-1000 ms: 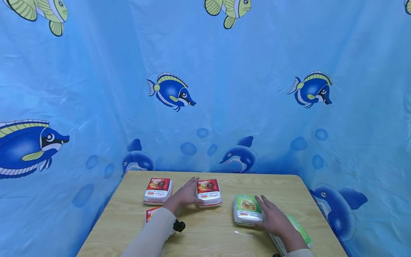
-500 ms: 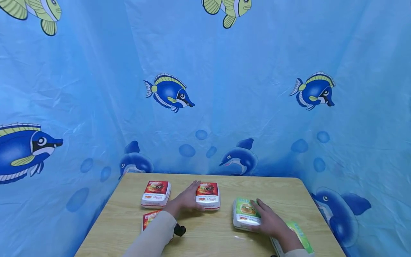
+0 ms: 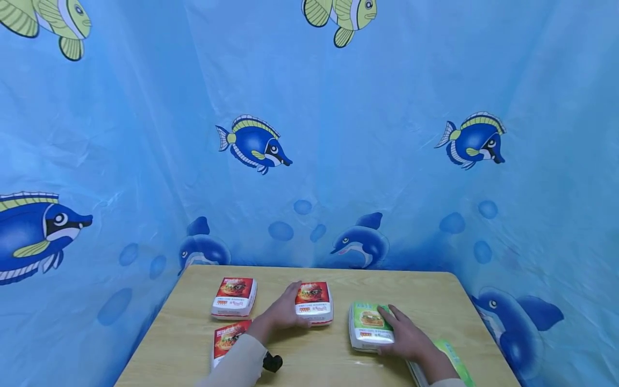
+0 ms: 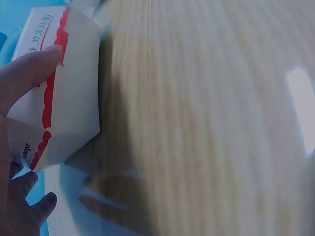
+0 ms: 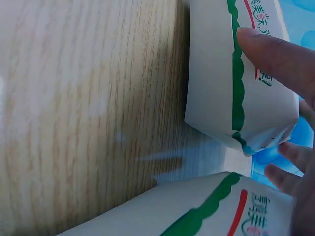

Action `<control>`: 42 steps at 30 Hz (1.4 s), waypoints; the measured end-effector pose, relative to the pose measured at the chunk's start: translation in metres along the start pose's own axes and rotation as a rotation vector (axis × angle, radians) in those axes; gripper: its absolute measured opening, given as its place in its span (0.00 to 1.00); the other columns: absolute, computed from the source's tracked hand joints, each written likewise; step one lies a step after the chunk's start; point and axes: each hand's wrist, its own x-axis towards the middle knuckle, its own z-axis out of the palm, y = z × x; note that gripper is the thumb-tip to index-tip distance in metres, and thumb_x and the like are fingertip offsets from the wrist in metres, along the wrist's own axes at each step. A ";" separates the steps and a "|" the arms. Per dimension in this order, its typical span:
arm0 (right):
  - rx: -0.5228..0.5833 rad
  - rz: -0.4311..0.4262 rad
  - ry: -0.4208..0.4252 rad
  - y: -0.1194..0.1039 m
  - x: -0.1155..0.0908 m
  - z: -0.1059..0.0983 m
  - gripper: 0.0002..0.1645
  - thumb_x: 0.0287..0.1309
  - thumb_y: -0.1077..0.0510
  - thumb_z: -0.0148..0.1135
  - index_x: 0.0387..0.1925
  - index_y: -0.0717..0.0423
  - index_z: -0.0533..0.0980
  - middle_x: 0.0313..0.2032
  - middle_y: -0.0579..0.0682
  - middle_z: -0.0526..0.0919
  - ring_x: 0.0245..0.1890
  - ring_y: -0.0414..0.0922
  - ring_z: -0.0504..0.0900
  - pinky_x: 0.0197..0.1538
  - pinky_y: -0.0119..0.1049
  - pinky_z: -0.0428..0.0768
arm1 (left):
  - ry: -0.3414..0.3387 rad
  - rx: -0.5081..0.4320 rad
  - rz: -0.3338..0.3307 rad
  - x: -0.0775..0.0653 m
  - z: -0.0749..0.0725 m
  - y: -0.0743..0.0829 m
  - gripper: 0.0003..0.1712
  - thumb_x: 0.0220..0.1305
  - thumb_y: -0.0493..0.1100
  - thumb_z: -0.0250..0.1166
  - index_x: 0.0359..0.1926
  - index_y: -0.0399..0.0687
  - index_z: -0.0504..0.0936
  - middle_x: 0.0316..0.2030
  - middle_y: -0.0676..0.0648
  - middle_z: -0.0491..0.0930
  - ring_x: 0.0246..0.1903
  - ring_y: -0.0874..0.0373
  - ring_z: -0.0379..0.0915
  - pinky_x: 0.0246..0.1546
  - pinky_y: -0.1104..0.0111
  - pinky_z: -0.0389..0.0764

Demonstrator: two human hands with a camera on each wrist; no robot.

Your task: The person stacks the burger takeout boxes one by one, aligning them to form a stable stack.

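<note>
In the head view, my left hand (image 3: 282, 314) holds a red-topped burger box (image 3: 313, 301) from its left side. The left wrist view shows my thumb (image 4: 37, 66) against the box's white front, with other fingers beyond its corner. My right hand (image 3: 403, 334) holds a green-topped burger box (image 3: 369, 325) from its right side. In the right wrist view, that thumb (image 5: 268, 51) presses the box's front face, near its green scalloped edge. Both boxes look to be at table level. The fingers on their far sides are partly hidden.
Another red burger box (image 3: 234, 295) sits at the back left of the wooden table (image 3: 396, 285). A nearer red box (image 3: 227, 341) lies partly behind my left sleeve. A second green box (image 3: 454, 363) is beneath my right forearm. Blue fish-print sheeting (image 3: 319, 134) surrounds the table.
My fingers have drawn in closer on both boxes, the right hand's most plainly. The head view has tilted up slightly, so everything sits lower in it.
</note>
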 end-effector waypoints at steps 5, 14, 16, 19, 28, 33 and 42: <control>0.007 -0.043 -0.009 -0.002 -0.001 0.004 0.69 0.25 0.32 0.80 0.73 0.43 0.61 0.73 0.59 0.53 0.68 0.64 0.57 0.55 0.64 0.70 | 0.006 -0.051 -0.019 -0.016 0.009 0.004 0.75 0.33 0.66 0.79 0.77 0.54 0.44 0.73 0.46 0.49 0.63 0.45 0.58 0.59 0.43 0.66; -0.005 0.000 0.005 -0.013 0.005 0.001 0.68 0.25 0.28 0.78 0.72 0.42 0.63 0.68 0.60 0.58 0.56 0.61 0.71 0.49 0.60 0.75 | 0.024 -0.012 -0.030 -0.025 0.002 0.006 0.74 0.36 0.67 0.78 0.77 0.56 0.42 0.74 0.46 0.47 0.66 0.44 0.57 0.60 0.45 0.66; 0.009 -0.002 0.034 -0.012 0.005 0.001 0.67 0.27 0.27 0.76 0.72 0.43 0.63 0.68 0.60 0.57 0.55 0.62 0.72 0.49 0.60 0.75 | 0.030 -0.015 -0.016 -0.027 0.002 0.006 0.74 0.37 0.67 0.77 0.77 0.57 0.42 0.74 0.45 0.46 0.66 0.44 0.57 0.60 0.46 0.66; 0.021 -0.010 0.078 -0.013 0.004 -0.001 0.67 0.31 0.25 0.74 0.73 0.43 0.61 0.69 0.59 0.54 0.55 0.63 0.73 0.48 0.58 0.76 | 0.028 -0.016 -0.014 -0.030 0.003 0.007 0.74 0.37 0.67 0.77 0.77 0.57 0.41 0.74 0.44 0.46 0.67 0.44 0.56 0.60 0.46 0.66; 0.009 -0.036 0.147 -0.025 0.005 -0.008 0.67 0.32 0.23 0.71 0.74 0.42 0.58 0.70 0.57 0.50 0.53 0.62 0.74 0.45 0.55 0.77 | -0.015 0.015 -0.031 -0.043 0.004 0.012 0.75 0.36 0.68 0.77 0.77 0.54 0.41 0.75 0.42 0.44 0.68 0.42 0.54 0.61 0.44 0.65; 0.026 -0.044 0.152 -0.030 0.008 -0.010 0.67 0.31 0.24 0.72 0.74 0.42 0.59 0.70 0.57 0.50 0.54 0.61 0.74 0.46 0.55 0.77 | -0.020 0.037 -0.011 -0.048 0.005 0.014 0.75 0.36 0.70 0.76 0.78 0.57 0.39 0.75 0.43 0.45 0.69 0.43 0.51 0.63 0.47 0.63; 0.042 -0.065 0.156 -0.042 0.012 -0.009 0.67 0.31 0.25 0.73 0.74 0.41 0.58 0.71 0.55 0.49 0.57 0.59 0.72 0.47 0.55 0.76 | -0.009 0.012 -0.003 -0.057 0.013 0.015 0.76 0.35 0.68 0.76 0.78 0.56 0.39 0.75 0.41 0.44 0.70 0.41 0.49 0.64 0.47 0.60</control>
